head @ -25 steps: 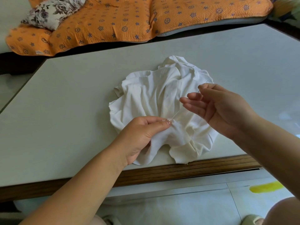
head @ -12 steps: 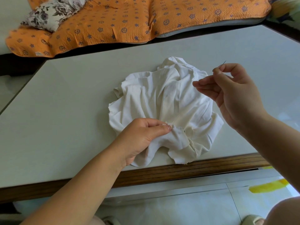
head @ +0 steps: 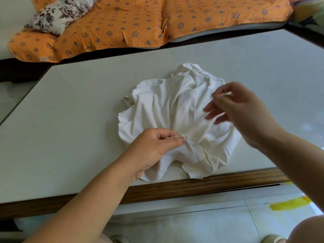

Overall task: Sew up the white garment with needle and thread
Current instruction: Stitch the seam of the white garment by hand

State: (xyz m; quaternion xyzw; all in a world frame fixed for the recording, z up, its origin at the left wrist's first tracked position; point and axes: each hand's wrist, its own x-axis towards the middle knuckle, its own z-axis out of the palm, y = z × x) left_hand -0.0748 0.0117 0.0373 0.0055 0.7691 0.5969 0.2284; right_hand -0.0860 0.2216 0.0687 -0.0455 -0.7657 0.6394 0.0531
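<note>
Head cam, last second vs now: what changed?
The right hand drew the needle up and to the right, then swung back down toward the white garment. The hand is blurred now and the needle can't be made out. The left hand kept pinching the same fold, and the garment stayed on the table.

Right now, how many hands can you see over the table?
2. The left hand pinches a fold of the white garment near the front edge of the table; the right hand, motion-blurred, is raised over the garment's right side.
</note>
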